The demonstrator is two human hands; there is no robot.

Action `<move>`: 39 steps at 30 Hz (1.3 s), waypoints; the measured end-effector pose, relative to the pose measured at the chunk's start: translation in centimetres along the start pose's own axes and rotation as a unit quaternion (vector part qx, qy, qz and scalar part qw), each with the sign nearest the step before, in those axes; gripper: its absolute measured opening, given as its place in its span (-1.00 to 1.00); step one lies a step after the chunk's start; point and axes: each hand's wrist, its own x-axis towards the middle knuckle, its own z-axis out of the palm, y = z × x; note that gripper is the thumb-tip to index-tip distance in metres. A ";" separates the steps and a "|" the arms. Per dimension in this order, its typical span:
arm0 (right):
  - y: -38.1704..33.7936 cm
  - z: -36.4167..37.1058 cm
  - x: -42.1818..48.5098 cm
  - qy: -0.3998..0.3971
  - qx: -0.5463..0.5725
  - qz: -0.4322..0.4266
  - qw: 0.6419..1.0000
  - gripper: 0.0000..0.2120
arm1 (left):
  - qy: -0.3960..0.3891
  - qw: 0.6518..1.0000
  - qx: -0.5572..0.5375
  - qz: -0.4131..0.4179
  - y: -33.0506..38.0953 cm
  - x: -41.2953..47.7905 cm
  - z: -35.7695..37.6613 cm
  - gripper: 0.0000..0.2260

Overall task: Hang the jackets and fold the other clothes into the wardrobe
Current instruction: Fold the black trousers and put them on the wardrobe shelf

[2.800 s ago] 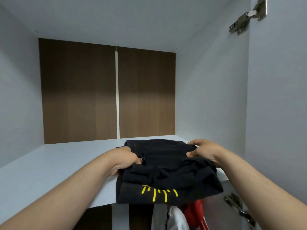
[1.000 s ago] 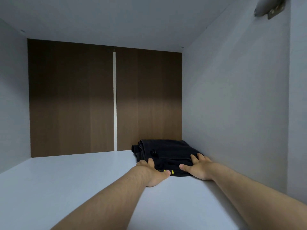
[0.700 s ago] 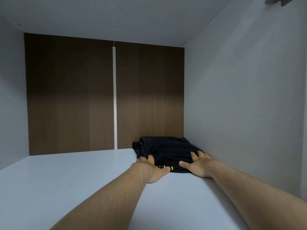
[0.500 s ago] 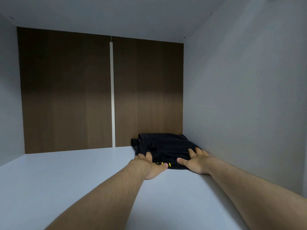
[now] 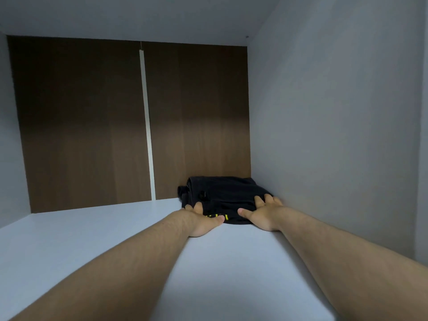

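Pressing my left hand (image 5: 201,220) and right hand (image 5: 264,214) flat, fingers spread, on the near edge of the folded black garment (image 5: 222,193), I held it in the back right corner of the shelf (image 5: 115,239), against the side wall (image 5: 324,135), presumably leaving room for further folded clothes alongside.

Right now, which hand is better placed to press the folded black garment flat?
Right, likely: the right hand lies spread on top of the black garment, while the left hand only touches its near edge.
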 end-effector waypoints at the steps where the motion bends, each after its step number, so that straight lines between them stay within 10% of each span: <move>1: 0.0 0.1 0.2 0.014 0.001 -0.005 1.000 -0.12 | 0.000 1.000 0.002 -0.001 0.1 0.0 0.0 -0.11; 12: -0.4 -1.7 -3.8 0.190 -0.041 -0.170 0.966 -0.52 | 0.047 0.996 0.000 0.075 -2.2 -4.9 -0.6 -0.33; 20: -2.4 -3.0 -10.4 0.140 0.014 -0.280 0.950 -0.68 | 0.127 0.988 0.017 0.086 -6.0 -13.0 -2.6 -0.44; 39: 0.9 1.8 -39.1 0.207 0.040 -0.185 0.960 -0.60 | 0.159 0.913 -0.233 0.296 -7.8 -30.8 4.8 -0.54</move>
